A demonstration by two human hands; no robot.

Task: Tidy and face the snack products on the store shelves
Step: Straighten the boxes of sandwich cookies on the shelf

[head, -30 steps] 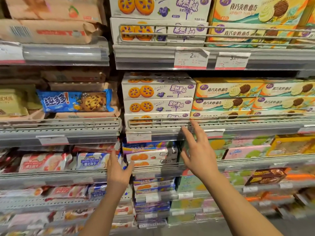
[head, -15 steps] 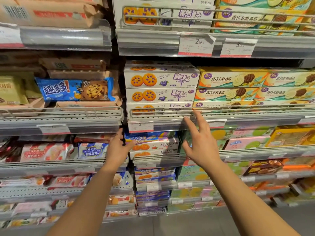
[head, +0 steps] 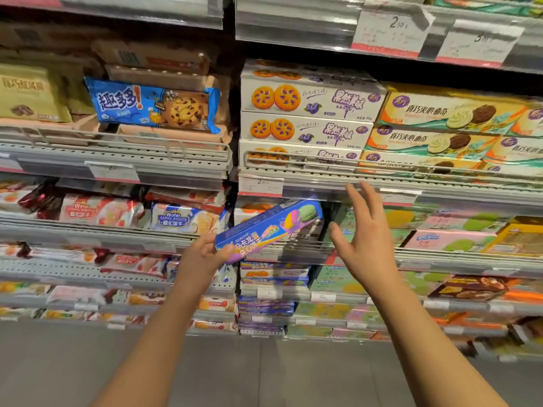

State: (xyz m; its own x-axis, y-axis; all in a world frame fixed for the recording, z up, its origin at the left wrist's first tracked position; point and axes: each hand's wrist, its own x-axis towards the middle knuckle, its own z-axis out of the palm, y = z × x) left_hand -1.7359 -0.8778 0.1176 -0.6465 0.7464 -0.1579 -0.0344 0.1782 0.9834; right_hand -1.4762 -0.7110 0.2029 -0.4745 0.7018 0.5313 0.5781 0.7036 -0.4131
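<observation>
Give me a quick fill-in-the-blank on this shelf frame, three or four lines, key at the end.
1. The left hand holds the blue macaron box by its lower ____ end.
2. The macaron box is ____ rather than level, its right end higher.
3. The right hand holds nothing; its fingers are ____.
4. The blue chocolate-chip cookie pack sits on the shelf ____ the wafer packs.

Missing words: left; tilted; spread; above

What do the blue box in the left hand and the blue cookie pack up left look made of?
Blue macaron box: likely glossy printed cardboard, given flat faces and sharp edges. Blue cookie pack: seemingly soft plastic film, given its sheen and crimped end.
</observation>
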